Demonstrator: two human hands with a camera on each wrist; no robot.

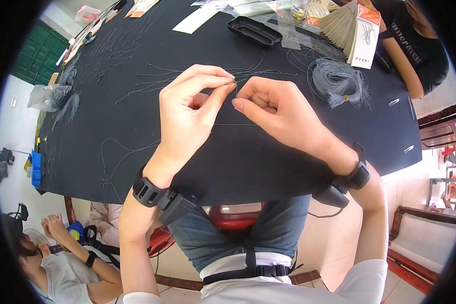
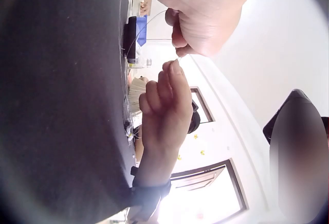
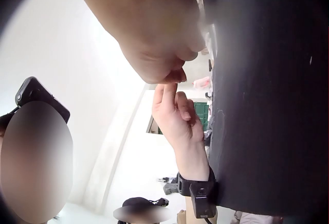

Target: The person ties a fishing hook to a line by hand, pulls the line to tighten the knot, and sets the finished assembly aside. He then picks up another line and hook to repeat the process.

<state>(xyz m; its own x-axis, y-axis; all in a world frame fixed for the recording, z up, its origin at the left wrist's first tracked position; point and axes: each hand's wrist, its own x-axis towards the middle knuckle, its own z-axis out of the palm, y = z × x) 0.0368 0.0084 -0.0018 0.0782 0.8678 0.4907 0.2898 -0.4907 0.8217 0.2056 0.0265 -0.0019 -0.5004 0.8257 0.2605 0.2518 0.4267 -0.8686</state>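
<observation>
In the head view, my left hand [image 1: 187,106] pinches a thin line [image 1: 236,90] between thumb and fingertips, above the black table. My right hand [image 1: 283,109] is close on its right, fingers curled and thumb at the index finger. From the left wrist view, the right hand's thumb and index meet at the line, right by the left fingertips. What sits between the left fingertips is mostly hidden. A grey strand [image 1: 233,124] runs across below the hands, and several loose lines [image 1: 152,76] lie behind them.
A coiled bundle of grey line [image 1: 339,81] lies to the right on the black table [image 1: 258,172]. Beyond it are fanned cards [image 1: 362,38] and a black tray [image 1: 253,31]. More strands [image 1: 119,50] spread at left, near a plastic bag [image 1: 48,96]. Other people sit at both sides.
</observation>
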